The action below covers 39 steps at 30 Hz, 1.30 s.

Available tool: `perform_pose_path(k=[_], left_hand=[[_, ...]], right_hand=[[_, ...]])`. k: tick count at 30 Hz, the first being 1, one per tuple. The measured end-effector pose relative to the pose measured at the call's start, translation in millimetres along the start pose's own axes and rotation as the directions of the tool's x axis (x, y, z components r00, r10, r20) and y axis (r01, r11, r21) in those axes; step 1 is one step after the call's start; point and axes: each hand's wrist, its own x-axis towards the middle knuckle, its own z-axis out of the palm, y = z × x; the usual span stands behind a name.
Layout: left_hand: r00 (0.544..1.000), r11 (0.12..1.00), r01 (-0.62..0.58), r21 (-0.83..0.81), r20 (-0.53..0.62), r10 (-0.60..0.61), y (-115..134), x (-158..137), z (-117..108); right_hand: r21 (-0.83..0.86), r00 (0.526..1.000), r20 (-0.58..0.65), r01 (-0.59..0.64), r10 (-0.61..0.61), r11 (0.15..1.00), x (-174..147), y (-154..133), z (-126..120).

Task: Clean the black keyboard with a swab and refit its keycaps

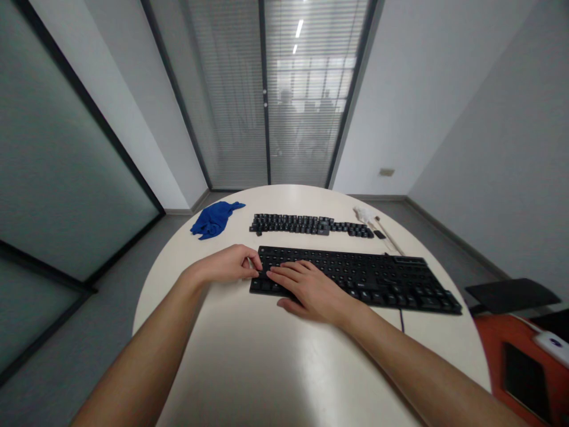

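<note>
A black keyboard (340, 274) lies across the round table, many of its key positions bare while keycaps sit along its front row and number pad. At its left end, my left hand (233, 263) has thumb and fingers pinched together over the edge. Whatever is between those fingertips is too small or hidden to make out. My right hand (311, 290) rests flat on the left half of the keyboard, fingers stretched out and covering some key positions. Behind the keyboard, loose black keycaps (291, 223) are lined up in rows.
A crumpled blue cloth (216, 219) lies at the back left of the white table (249, 367). At the back right are a white tuft (364, 214) and a thin stick (389, 235). A red chair seat (493, 344) with a dark flat device (527, 379) stands at right.
</note>
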Motion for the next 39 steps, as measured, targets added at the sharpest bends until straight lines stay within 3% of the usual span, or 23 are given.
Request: perform_pose_path(k=[5, 15, 21, 29, 39], left_hand=[[1.000, 0.997, -0.017, 0.070, -0.015, 0.018, 3.0, -1.4, -0.7], [0.995, 0.996, -0.092, -0.002, 0.033, 0.092, -9.7, 3.7, -2.7], [0.999, 0.997, -0.025, -0.079, 0.035, 0.028, -19.7, 9.7, -0.3], [0.990, 1.000, 0.002, 0.007, -0.141, -0.001, -26.3, 12.1, 1.3], [0.991, 0.999, -0.038, 0.025, -0.129, 0.041, -21.4, 8.3, 2.8]], right_hand=[[-0.013, 1.000, 0.005, -0.006, 0.006, 1.000, 0.5, -1.1, -0.5], [-0.014, 1.000, 0.015, -0.017, 0.017, 1.000, -0.9, -0.1, -0.3], [-0.009, 1.000, 0.022, -0.014, 0.014, 1.000, -1.0, -0.6, -2.5], [-0.021, 1.000, 0.012, -0.017, 0.017, 1.000, -1.0, -0.5, -0.3], [-0.024, 0.999, 0.020, -0.029, 0.030, 0.999, -0.4, -2.3, -2.7]])
